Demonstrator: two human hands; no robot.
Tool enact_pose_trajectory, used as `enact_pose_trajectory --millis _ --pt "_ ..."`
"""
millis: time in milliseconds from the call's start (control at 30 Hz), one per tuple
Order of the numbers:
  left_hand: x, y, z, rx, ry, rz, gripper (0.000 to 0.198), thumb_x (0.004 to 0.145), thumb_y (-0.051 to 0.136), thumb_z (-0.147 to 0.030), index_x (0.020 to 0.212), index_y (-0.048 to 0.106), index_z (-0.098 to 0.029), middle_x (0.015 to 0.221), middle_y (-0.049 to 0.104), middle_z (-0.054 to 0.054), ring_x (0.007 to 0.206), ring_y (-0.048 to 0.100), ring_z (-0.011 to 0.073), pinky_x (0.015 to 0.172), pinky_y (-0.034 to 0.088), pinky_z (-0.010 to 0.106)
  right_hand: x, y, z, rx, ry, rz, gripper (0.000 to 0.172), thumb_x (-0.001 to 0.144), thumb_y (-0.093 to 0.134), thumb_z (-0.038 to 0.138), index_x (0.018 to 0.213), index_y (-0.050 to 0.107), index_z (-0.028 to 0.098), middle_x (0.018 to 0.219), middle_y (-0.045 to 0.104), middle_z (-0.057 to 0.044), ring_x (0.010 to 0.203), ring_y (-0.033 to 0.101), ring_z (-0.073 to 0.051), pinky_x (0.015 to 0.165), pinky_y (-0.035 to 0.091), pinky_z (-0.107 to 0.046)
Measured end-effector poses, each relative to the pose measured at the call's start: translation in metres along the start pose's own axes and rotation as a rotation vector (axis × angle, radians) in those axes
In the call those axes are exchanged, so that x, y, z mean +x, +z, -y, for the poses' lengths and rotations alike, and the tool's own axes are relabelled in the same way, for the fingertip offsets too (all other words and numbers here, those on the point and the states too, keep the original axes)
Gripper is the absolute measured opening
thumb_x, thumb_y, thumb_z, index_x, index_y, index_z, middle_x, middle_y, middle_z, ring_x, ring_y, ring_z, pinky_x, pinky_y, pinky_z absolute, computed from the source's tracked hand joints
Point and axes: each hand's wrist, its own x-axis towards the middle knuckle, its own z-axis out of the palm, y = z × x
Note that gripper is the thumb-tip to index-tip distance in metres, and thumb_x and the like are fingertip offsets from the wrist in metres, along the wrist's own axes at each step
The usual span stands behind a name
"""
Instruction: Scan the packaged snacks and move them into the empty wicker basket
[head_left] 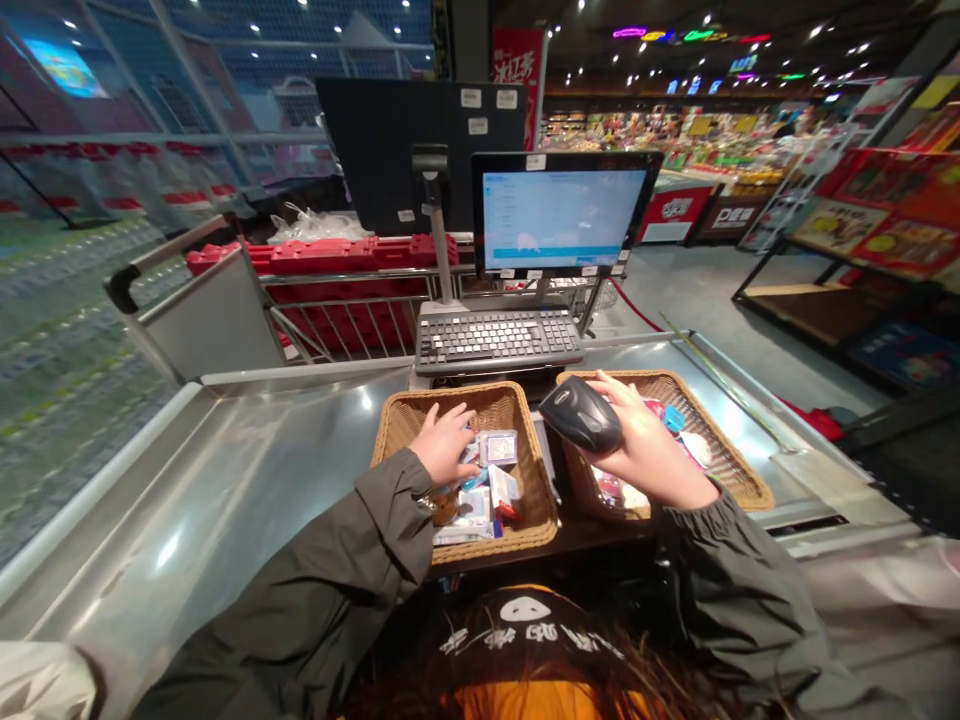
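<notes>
My right hand [652, 450] is wrapped round a black barcode scanner [581, 413], held above the right wicker basket [739, 470]. Inside that basket lie several packaged goods, among them one with a blue cap [673, 418]; my hand hides part of them. My left hand [444, 442] reaches into the left wicker basket [397, 415], fingers apart, over the packages there. A small clear box with a white label [499, 447] sits just right of its fingers. Below that are a white carton [504, 487] and a white-and-blue packet [474, 510]. Whether my fingertips touch any package I cannot tell.
Behind the baskets stand a keyboard [499, 338] and a lit monitor [566, 220], with a second dark screen [420, 150] seen from its back. A metal counter [300, 460] extends to the left. A shopping cart [337, 310] with red crates is beyond it.
</notes>
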Motion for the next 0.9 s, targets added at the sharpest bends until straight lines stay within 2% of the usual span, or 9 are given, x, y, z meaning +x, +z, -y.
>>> enact_pose_trajectory --millis 67,167,333,500,700,800,900 --pt "0.010 -0.011 -0.014 -0.035 0.049 -0.077 0.039 0.078 0.072 -0.049 0.105 0.069 -0.021 0.151 0.044 0.015 0.145 0.029 0.0348 0.115 0.014 0.068 -0.008 -0.012 -0.012 -0.033 0.021 -0.090 0.044 0.076 0.064 0.027 0.119 0.060 0.020 0.133 0.057 -0.013 0.140 0.038 -0.039 0.111 0.034 -0.063" --pt "0.029 -0.017 -0.038 -0.080 0.141 -0.145 0.039 0.079 0.071 -0.050 0.105 0.069 -0.021 0.151 0.044 0.014 0.145 0.030 0.0347 0.115 0.015 0.067 -0.022 -0.032 -0.031 -0.088 0.057 -0.202 0.042 0.076 0.063 0.029 0.116 0.061 0.020 0.126 0.060 -0.012 0.136 0.043 -0.038 0.110 0.038 -0.060" --pt "0.069 -0.013 -0.075 -0.094 0.255 -0.172 0.043 0.078 0.071 -0.053 0.106 0.069 -0.021 0.150 0.046 0.014 0.144 0.032 0.0353 0.115 0.017 0.068 -0.052 -0.061 -0.061 -0.185 0.128 -0.304 0.040 0.074 0.065 0.033 0.112 0.062 0.021 0.123 0.062 -0.012 0.132 0.048 -0.037 0.110 0.038 -0.058" --pt "0.115 -0.007 -0.112 -0.006 0.249 -0.180 0.047 0.077 0.070 -0.056 0.105 0.071 -0.019 0.150 0.045 0.017 0.145 0.027 0.0376 0.114 0.015 0.070 -0.074 -0.073 -0.080 -0.185 0.221 -0.339 0.039 0.075 0.064 0.036 0.111 0.062 0.019 0.126 0.061 -0.015 0.135 0.045 -0.040 0.108 0.040 -0.061" --pt "0.174 0.009 -0.145 0.143 0.147 -0.061 0.061 0.065 0.074 -0.065 0.101 0.073 -0.016 0.155 0.036 0.020 0.147 0.019 0.0410 0.115 0.008 0.070 -0.084 -0.080 -0.097 -0.136 0.239 -0.273 0.049 0.074 0.064 0.032 0.121 0.058 0.019 0.132 0.058 -0.018 0.139 0.039 -0.041 0.111 0.032 -0.065" --pt "0.199 0.023 -0.150 0.172 0.074 0.054 0.068 0.059 0.077 -0.065 0.107 0.073 -0.017 0.157 0.032 0.021 0.148 0.014 0.0420 0.115 0.003 0.069 -0.086 -0.084 -0.106 -0.122 0.242 -0.240 0.049 0.076 0.064 0.031 0.124 0.056 0.018 0.135 0.056 -0.019 0.140 0.038 -0.042 0.111 0.031 -0.066" --pt "0.219 0.037 -0.150 0.172 0.022 0.140 0.073 0.052 0.081 -0.063 0.112 0.071 -0.021 0.154 0.038 0.020 0.148 0.013 0.0450 0.113 -0.001 0.071 -0.085 -0.087 -0.116 -0.094 0.245 -0.233 0.049 0.078 0.063 0.033 0.125 0.056 0.019 0.135 0.056 -0.019 0.140 0.038 -0.042 0.111 0.029 -0.067"
